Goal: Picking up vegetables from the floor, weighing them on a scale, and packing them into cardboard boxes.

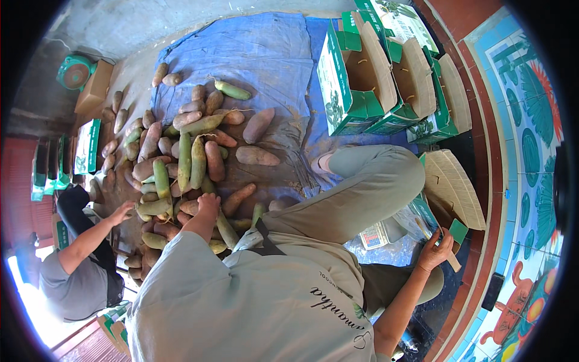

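Note:
My left hand (208, 205) reaches down into a heap of radishes, some green and some coated in reddish-brown soil. It is up against a brownish radish (190, 207); its fingers are partly hidden, so a grip cannot be told. Close by lie a long green radish (184, 161) and another olive-green one (198, 163). Over on the right side, my right hand (435, 251) has its fingers closed at the edge of an open green-and-white cardboard box (447, 193). That box stands beside my bent leg with its brown flap folded out.
Several open cartons (362, 78) line the far right, by a tiled wall (525, 120). A blue tarp (259, 54) lies under the heap. A scale (375, 235) sits near my legs. At left, a co-worker (81, 271) stretches a hand toward the radishes. A green fan-like object (75, 72) stands behind.

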A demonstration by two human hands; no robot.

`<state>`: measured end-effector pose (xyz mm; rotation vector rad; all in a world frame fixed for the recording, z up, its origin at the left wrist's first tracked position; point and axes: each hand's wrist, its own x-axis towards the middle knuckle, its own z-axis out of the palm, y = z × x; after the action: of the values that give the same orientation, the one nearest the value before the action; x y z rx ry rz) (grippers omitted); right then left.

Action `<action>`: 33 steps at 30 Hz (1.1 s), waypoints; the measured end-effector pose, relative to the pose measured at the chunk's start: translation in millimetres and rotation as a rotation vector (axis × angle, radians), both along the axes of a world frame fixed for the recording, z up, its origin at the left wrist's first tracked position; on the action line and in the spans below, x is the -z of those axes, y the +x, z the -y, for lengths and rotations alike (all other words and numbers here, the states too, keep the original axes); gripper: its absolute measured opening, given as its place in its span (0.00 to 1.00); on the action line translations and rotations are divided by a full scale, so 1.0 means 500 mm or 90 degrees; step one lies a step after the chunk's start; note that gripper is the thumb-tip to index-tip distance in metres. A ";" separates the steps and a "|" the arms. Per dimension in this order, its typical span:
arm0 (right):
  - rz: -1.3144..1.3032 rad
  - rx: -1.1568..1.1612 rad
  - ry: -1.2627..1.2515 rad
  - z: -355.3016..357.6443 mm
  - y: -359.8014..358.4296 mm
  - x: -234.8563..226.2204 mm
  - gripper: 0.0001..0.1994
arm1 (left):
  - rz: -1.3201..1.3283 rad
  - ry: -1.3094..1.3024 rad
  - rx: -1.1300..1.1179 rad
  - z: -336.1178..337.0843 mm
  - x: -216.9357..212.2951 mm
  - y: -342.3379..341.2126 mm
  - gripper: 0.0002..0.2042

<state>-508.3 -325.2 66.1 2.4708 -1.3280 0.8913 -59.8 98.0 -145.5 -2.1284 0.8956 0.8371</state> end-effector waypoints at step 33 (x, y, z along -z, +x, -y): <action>0.036 0.001 0.035 -0.011 -0.004 -0.018 0.13 | -0.033 -0.385 -0.171 0.239 -0.148 0.065 0.42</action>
<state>-510.2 -319.8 75.2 2.5020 -1.3909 0.9433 -27.4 -21.4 -71.6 -2.8100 0.9933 0.8246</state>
